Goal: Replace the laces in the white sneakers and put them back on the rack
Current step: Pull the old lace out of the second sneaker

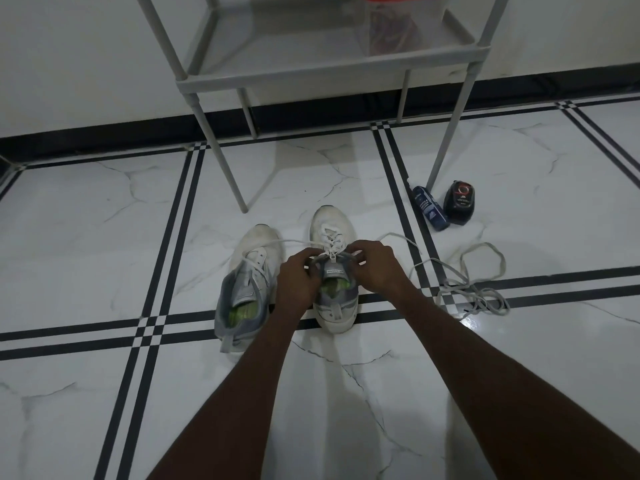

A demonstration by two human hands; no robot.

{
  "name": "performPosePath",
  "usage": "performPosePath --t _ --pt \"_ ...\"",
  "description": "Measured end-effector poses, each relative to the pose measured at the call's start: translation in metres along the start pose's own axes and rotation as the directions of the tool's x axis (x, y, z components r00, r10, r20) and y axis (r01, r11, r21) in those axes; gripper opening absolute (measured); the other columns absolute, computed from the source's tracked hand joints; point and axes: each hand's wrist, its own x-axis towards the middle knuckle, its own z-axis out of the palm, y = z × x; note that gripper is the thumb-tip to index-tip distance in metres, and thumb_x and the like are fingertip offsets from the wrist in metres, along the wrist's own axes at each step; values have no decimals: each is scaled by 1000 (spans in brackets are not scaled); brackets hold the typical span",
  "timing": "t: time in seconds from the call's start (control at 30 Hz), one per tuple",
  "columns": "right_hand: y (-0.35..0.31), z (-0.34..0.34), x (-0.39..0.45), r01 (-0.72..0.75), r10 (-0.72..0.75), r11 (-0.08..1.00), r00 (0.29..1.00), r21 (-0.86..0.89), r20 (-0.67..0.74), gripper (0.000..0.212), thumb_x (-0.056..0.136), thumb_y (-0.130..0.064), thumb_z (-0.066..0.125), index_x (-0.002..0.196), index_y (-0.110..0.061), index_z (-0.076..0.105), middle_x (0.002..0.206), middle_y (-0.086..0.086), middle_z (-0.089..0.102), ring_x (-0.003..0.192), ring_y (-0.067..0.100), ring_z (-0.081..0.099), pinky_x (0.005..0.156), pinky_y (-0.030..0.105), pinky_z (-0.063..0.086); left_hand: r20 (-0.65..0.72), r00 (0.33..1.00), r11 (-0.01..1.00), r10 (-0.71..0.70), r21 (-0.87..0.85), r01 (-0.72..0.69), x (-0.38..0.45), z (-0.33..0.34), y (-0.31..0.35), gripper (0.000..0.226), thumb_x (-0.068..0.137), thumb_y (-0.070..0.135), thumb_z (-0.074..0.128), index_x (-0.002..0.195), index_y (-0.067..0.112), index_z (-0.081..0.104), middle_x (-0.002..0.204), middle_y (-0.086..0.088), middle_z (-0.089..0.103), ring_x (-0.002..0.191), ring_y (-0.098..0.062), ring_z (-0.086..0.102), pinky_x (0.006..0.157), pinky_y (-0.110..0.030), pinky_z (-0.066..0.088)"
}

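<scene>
Two white and grey sneakers stand side by side on the tiled floor. The right sneaker (pixel 333 223) has a white lace (pixel 329 239) threaded through its eyelets. My left hand (pixel 299 277) and my right hand (pixel 375 263) are at its tongue, each pinching the lace near the top eyelets. One lace end runs left over the left sneaker (pixel 247 275), the other trails right on the floor. The left sneaker is only partly laced. A loose grey lace (pixel 474 289) lies tangled on the floor to the right.
A grey metal rack (pixel 325 69) stands just behind the sneakers, its legs close to the toes. On its low shelf sits a clear box (pixel 394 26) with a red lid. A blue bottle (pixel 429 207) and a black container (pixel 459 202) lie by the rack's right leg.
</scene>
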Motion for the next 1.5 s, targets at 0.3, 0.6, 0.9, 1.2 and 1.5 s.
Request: performPosePath --t 0.3,0.6,0.9,1.2,1.5 --pt "-20 1 3 -68 58 927 998 368 39 19 91 -24 69 107 -15 73 103 0 73 94 13 68 80 22 54 5 997 971 -78 -226 77 12 1 13 26 93 32 68 112 16 75 106 -1 74 97 -14 70 87 -30 58" --pt "-21 2 18 -371 306 692 928 619 214 32 91 -37 70 106 -8 70 100 8 72 83 17 66 64 26 53 270 826 633 -496 -538 556 34 -7 34 37 95 45 63 105 12 75 99 -4 75 93 -17 68 75 -28 52" --pt "-6 -17 24 -241 589 337 808 910 -4 23 95 -24 65 114 -10 66 91 5 66 71 11 59 57 24 45 -78 718 473 -692 -800 369 41 -12 16 26 100 22 58 79 9 64 66 -5 59 59 -16 55 54 -25 50" --pt "4 3 15 -274 257 879 962 390 98 45 84 -51 71 80 -6 74 82 13 73 78 18 69 84 45 60 25 935 867 -353 -368 337 7 5 11 29 83 46 79 90 17 79 85 0 77 87 -17 73 85 -38 60" --pt "-8 5 15 -70 62 979 997 194 50 25 81 -35 79 91 -13 73 90 1 74 87 16 69 84 35 56 -38 968 955 -247 -180 237 15 0 15 23 84 34 79 89 12 78 85 -1 76 86 -16 72 85 -36 59"
